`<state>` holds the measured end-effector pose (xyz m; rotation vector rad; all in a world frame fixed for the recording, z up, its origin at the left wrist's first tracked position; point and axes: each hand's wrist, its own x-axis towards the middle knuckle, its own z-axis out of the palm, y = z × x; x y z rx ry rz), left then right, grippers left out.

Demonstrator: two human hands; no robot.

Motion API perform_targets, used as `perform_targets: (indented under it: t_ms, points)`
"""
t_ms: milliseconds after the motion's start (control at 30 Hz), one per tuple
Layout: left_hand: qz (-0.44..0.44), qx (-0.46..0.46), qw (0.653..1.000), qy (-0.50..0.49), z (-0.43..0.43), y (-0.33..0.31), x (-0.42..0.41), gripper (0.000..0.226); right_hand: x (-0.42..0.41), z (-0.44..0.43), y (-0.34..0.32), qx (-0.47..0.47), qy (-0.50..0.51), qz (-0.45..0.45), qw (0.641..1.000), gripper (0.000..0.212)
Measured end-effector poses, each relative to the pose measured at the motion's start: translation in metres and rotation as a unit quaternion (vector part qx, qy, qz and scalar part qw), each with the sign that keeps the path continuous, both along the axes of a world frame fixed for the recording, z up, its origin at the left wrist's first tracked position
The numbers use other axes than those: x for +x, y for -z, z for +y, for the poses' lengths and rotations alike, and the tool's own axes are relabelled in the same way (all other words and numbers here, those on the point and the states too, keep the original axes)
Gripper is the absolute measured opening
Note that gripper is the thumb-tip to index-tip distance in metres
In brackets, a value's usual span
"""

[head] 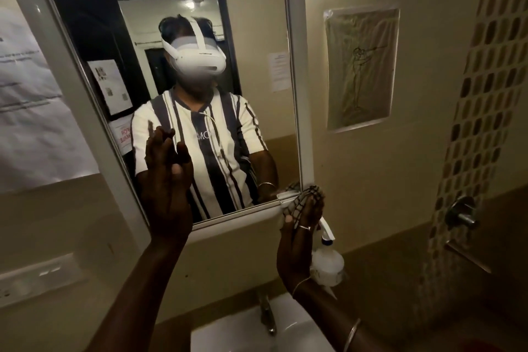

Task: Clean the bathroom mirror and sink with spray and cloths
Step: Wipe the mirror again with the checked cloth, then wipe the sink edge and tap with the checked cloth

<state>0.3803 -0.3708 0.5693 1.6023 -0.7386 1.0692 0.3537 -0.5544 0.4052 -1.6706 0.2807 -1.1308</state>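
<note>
The right hand (pixel 300 240) wears a thin silver ring (pixel 304 227), a fine thread bracelet (pixel 299 285) at the wrist and a metal bangle (pixel 352 334) nearer on the forearm. Reflected in the mirror (pixel 257 23): a short-sleeved white shirt (pixel 200 148) with dark vertical stripes and a white headset (pixel 197 61).

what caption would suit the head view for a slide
Right hand holds a black-and-white checked cloth to the lower right corner of the white-framed wall mirror; left hand raised open.
</note>
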Motion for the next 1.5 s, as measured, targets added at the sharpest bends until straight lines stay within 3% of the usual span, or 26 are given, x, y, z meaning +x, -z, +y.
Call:
perform_targets:
  t_ms: [100,267,433,533,667,733,867,967,1033,1100,1233,1300,1333,1433,1500]
  points:
    - [0.001,-0.011,1.000,0.002,0.002,0.005,-0.005,0.045,-0.008,0.039,-0.013,0.104,-0.043,-0.011,0.994,0.066]
    - [0.029,-0.005,1.000,-0.003,0.014,0.019,-0.006,0.047,-0.016,0.108,-0.005,0.076,-0.141,-0.016,0.987,0.073]
    - [0.059,-0.021,0.998,-0.007,0.036,0.046,-0.022,0.045,-0.012,0.152,0.021,-0.063,-0.154,0.002,0.986,0.081]
    - [0.093,-0.067,0.993,-0.036,0.050,0.077,-0.039,0.042,-0.011,0.157,0.039,-0.199,-0.129,0.017,0.971,0.078]
    - [0.194,-0.165,0.962,-0.102,0.058,0.138,-0.061,0.031,0.000,0.154,0.067,-0.400,-0.146,0.011,0.905,0.083]
    - [0.285,-0.209,0.928,-0.114,0.060,0.167,-0.061,0.028,0.009,0.158,0.076,-0.436,-0.201,0.022,0.877,0.078]
    - [0.515,-0.266,0.809,-0.094,0.065,0.200,-0.030,0.027,0.029,0.162,0.079,-0.357,-0.257,0.109,0.892,0.058]
    - [0.612,-0.274,0.741,-0.034,0.069,0.239,-0.016,0.023,0.033,0.162,0.098,-0.271,-0.295,0.200,0.894,0.055]
    - [0.644,-0.246,0.724,-0.022,0.071,0.273,-0.014,0.026,0.031,0.160,0.108,-0.226,-0.326,0.260,0.881,0.061]
    - [0.672,-0.224,0.706,-0.022,0.073,0.303,-0.019,0.028,0.025,0.148,0.121,-0.216,-0.322,0.309,0.869,0.050]
    - [0.673,-0.115,0.728,-0.063,0.090,0.337,-0.039,0.036,0.002,0.105,0.174,-0.131,-0.293,0.373,0.871,0.049]
    - [0.676,-0.054,0.729,-0.097,0.099,0.352,-0.053,0.038,-0.016,0.089,0.205,-0.115,-0.302,0.431,0.842,0.044]
    - [0.679,-0.039,0.725,-0.109,0.103,0.359,-0.059,0.039,-0.026,0.086,0.219,-0.129,-0.317,0.478,0.809,0.038]
    - [0.697,-0.036,0.708,-0.107,0.109,0.384,-0.078,0.043,-0.058,0.089,0.267,-0.225,-0.329,0.588,0.704,0.034]
    - [0.709,-0.025,0.698,-0.098,0.110,0.401,-0.087,0.043,-0.074,0.094,0.292,-0.292,-0.309,0.602,0.676,0.041]
